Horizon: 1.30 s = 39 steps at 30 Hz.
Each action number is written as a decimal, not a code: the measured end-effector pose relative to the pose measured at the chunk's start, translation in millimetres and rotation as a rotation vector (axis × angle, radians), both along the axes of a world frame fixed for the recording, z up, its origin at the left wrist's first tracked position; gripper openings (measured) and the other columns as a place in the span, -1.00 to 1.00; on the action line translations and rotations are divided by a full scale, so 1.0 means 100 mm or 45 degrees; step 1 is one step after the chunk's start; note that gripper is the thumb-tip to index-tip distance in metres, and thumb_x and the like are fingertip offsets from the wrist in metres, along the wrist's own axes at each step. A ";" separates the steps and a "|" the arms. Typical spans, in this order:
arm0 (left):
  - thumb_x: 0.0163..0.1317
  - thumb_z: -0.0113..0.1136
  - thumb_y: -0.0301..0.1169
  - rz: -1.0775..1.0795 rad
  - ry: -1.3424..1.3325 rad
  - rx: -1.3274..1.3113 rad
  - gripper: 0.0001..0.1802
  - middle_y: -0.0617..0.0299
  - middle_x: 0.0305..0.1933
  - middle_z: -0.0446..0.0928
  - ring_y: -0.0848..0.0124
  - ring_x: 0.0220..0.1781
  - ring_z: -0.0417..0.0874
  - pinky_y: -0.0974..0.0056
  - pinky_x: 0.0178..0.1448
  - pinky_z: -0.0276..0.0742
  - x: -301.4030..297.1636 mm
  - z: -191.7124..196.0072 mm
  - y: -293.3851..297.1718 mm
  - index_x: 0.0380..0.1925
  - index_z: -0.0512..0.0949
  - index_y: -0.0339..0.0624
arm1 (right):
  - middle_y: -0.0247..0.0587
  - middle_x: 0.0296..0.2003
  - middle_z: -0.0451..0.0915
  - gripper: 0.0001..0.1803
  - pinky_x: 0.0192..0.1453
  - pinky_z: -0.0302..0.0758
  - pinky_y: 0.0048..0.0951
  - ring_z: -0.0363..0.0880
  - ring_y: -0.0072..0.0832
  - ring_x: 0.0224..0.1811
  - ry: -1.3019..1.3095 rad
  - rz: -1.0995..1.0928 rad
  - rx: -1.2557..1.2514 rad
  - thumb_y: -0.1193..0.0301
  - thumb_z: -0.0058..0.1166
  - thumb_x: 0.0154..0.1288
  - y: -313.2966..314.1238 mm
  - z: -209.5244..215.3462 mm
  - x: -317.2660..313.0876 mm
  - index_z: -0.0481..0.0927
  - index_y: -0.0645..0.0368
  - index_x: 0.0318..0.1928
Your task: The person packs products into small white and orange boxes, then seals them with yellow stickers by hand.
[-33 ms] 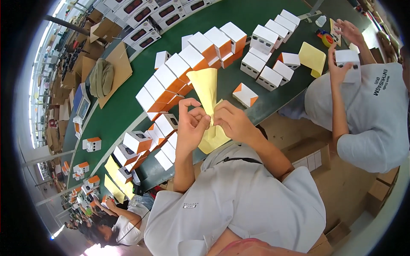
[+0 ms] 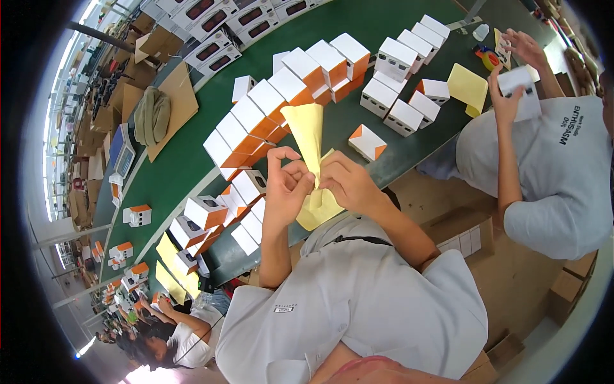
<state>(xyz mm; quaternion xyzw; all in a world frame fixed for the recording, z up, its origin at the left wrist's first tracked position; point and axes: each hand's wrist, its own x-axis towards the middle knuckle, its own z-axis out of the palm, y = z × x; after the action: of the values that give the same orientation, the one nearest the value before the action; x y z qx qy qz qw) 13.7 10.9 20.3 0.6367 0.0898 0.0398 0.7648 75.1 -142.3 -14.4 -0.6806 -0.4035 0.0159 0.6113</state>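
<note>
Two hands of mine, my left hand [image 2: 284,185] and my right hand [image 2: 348,182], pinch one yellow sheet [image 2: 308,137]; one loose orange-and-white box [image 2: 367,142] lies near them on the one green bench [image 2: 192,160]; a cluster of seven white boxes [image 2: 403,57] sits beyond; one more yellow sheet [image 2: 467,86] lies by one neighbour's two hands.

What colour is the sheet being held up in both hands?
Pale yellow. The sheet shows best in the head view, pinched between the left hand and right hand.
</note>
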 end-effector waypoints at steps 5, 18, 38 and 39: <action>0.11 -0.06 -0.76 0.022 0.069 -0.441 -0.56 0.17 -0.31 0.49 0.59 -0.44 0.43 0.51 -0.41 0.26 -0.02 -0.08 0.05 -0.05 0.20 -0.09 | -0.11 -0.20 0.47 -0.77 -0.15 0.49 -0.33 0.50 -0.21 -0.20 -0.023 0.001 0.112 0.45 0.18 0.22 0.04 0.06 -0.02 0.51 0.20 -0.12; 0.10 -0.08 -0.73 -0.204 -0.228 -0.669 -0.60 0.04 -0.09 0.52 0.45 -0.20 0.58 0.44 -0.18 0.46 -0.08 -0.13 0.07 -0.09 0.24 -0.07 | -0.22 -0.15 0.63 -0.52 0.06 0.49 -0.45 0.57 -0.56 -0.10 1.111 0.551 -0.027 0.36 0.26 0.16 -0.25 -0.04 0.62 0.50 0.30 0.07; 0.21 0.02 -0.68 -0.472 0.121 -0.123 -0.76 0.26 -0.20 0.56 0.60 -0.16 0.55 0.47 -0.07 0.44 -0.11 -0.01 0.20 -0.11 0.48 -0.32 | -0.19 -0.09 0.59 -0.48 0.01 0.50 -0.46 0.57 -0.54 -0.12 0.992 0.344 -0.306 0.51 0.20 0.14 -0.42 0.30 0.73 0.41 0.25 0.14; 0.20 0.04 -0.69 -0.439 0.134 -0.106 -0.74 0.25 -0.18 0.56 0.59 -0.14 0.55 0.47 -0.07 0.44 -0.14 0.02 0.18 -0.09 0.45 -0.32 | -0.19 -0.09 0.59 -0.48 0.01 0.50 -0.46 0.57 -0.54 -0.12 0.991 0.347 -0.307 0.51 0.20 0.14 -0.43 0.33 0.71 0.41 0.25 0.14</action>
<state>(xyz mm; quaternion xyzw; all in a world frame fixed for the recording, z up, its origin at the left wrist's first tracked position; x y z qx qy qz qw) -0.4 28.5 22.6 0.6115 0.0208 -0.1288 0.7804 146.4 -185.8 18.3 -0.6309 -0.2245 0.3992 0.6263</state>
